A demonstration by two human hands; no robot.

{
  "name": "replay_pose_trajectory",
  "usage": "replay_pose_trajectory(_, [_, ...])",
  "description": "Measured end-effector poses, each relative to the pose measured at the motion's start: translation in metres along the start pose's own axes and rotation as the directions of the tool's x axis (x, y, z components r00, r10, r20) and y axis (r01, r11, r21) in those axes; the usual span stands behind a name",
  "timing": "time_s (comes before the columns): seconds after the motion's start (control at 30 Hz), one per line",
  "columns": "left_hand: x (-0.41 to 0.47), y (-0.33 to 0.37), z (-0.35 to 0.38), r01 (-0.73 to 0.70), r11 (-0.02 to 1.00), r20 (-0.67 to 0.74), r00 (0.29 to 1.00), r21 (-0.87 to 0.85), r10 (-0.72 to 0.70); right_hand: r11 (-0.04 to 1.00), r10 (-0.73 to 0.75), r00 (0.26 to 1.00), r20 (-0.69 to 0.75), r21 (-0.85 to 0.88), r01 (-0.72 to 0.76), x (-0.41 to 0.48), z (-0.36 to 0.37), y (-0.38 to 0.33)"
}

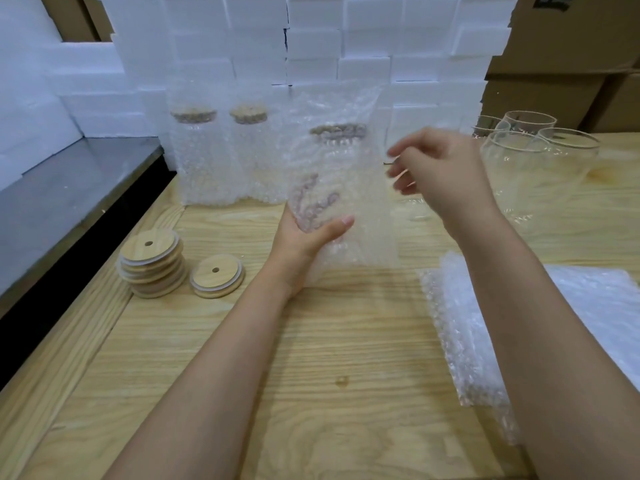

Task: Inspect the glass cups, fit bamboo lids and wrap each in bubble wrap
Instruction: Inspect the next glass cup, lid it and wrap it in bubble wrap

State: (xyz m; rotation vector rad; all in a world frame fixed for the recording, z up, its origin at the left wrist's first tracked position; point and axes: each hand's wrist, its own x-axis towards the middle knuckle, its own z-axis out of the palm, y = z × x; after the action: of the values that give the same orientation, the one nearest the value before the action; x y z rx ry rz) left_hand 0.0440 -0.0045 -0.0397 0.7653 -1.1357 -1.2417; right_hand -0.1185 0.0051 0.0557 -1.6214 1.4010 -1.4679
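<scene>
My left hand (313,230) grips a lidded glass cup (337,133) inside a bubble wrap bag (353,209), held upright above the wooden table (277,358). Its fingers show through the wrap. My right hand (440,168) hovers blurred at the bag's right edge with fingers loosely curled; whether it touches the wrap I cannot tell. Two wrapped cups with bamboo lids (204,157) (254,154) stand behind. Several bare glass cups (540,157) stand at the right. Bamboo lids sit in a stack (152,263), with a smaller pile (216,277) beside it.
Loose bubble wrap sheets (460,327) lie on the table under my right forearm. White foam blocks (311,46) form a wall at the back. Cardboard boxes (571,64) stand at the right rear. A grey metal surface (69,192) borders the table on the left.
</scene>
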Motion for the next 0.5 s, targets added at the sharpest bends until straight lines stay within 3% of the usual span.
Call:
replay_pose_trajectory(0.07, [0.003, 0.0, 0.0, -0.05, 0.998, -0.088, 0.995, 0.042, 0.054, 0.996, 0.041, 0.986, 0.161, -0.084, -0.028, -0.005, 0.01, 0.0])
replay_pose_trajectory(0.2, [0.005, 0.002, 0.001, -0.096, 0.968, -0.221, 0.964, 0.232, 0.148, 0.994, 0.064, 0.98, 0.187, -0.102, -0.046, -0.012, 0.032, 0.005])
replay_pose_trajectory(0.3, [0.001, 0.002, 0.007, -0.143, 0.894, -0.147, 0.963, 0.425, 0.224, 0.996, 0.091, 0.957, 0.275, -0.031, -0.086, -0.016, 0.047, 0.014])
replay_pose_trajectory(0.5, [-0.012, -0.003, 0.008, -0.32, 0.709, 0.071, 0.931, 0.629, 0.357, 0.965, 0.145, 0.972, 0.184, 0.192, -0.18, -0.018, 0.056, 0.038])
